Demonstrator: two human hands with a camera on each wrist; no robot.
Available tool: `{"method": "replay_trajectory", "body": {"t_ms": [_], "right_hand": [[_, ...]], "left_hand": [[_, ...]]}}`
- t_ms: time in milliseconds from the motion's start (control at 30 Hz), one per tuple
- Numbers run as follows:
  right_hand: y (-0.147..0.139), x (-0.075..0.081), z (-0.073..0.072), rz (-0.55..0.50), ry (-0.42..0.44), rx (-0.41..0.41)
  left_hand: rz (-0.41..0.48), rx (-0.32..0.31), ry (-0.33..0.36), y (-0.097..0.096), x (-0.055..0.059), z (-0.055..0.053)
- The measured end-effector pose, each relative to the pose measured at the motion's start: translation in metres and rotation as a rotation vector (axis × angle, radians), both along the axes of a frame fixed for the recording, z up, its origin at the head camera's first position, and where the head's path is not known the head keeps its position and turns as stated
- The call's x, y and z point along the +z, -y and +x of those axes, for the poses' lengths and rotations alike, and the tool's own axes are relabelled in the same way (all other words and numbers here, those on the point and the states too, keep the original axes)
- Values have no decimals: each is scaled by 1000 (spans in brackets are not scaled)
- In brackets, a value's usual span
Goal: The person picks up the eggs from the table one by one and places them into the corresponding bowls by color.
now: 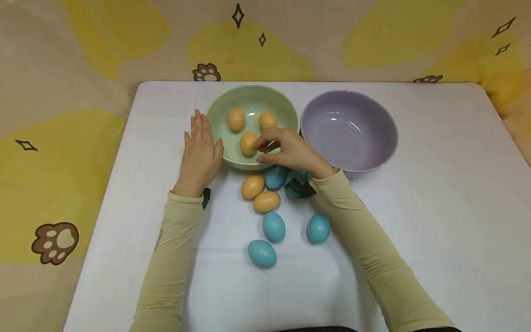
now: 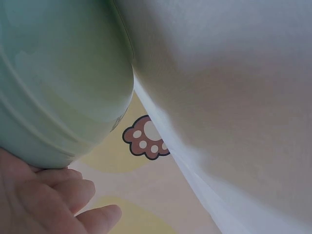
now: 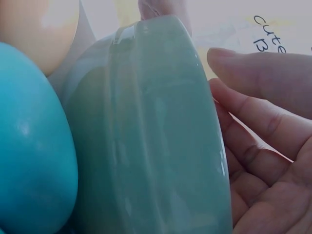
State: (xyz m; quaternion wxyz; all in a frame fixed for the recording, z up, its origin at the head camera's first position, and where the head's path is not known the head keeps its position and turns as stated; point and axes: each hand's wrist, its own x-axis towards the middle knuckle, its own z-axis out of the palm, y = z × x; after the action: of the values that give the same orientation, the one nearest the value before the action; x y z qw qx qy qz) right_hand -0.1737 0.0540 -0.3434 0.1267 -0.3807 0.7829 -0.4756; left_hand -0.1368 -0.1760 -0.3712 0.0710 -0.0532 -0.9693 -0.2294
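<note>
Fingers of the right hand (image 1: 290, 150) are bent, thumb well apart from them; nothing pinched as far as I can see, index tip just beside or touching the nearest yellow egg (image 1: 246, 144), can't tell which. Left hand (image 1: 198, 159): fingers straight, laid along the bowl's left side, gripping nothing, looks like bracing. Layout, big to small: white table (image 1: 448, 198); purple bowl (image 1: 348, 133) near the far edge, nothing inside; green bowl (image 1: 253, 99) just beside it toward the far left corner, holding that egg plus two other yellow eggs (image 1: 236, 119). Two loose yellow eggs (image 1: 252, 186) lie on the table, on the near-edge side of the green bowl. Blue eggs (image 1: 262, 253): one tucked by that bowl, three more toward the near edge, at least one partly hidden under the right wrist; exact count unclear. Step in hand, my read: sorting by colour, yellow into green, third one down or being let go. Next move should be right hand up over the rim, back for a loose yellow, fingertip pinch, without nudging the blue against it. Blue-to-purple looks not started.
</note>
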Motion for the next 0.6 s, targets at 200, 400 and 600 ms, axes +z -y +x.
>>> {"method": "replay_trajectory", "body": {"t_ms": [200, 400, 600], "right_hand": [[-2, -1, 2, -54, 26, -5], [-4, 0, 7, -137, 52, -8], [-11, 2, 14, -174, 51, 8]], "left_hand": [[4, -1, 3, 0, 0, 0], [5, -1, 9, 0, 0, 0], [5, 0, 6, 1, 0, 0]]}}
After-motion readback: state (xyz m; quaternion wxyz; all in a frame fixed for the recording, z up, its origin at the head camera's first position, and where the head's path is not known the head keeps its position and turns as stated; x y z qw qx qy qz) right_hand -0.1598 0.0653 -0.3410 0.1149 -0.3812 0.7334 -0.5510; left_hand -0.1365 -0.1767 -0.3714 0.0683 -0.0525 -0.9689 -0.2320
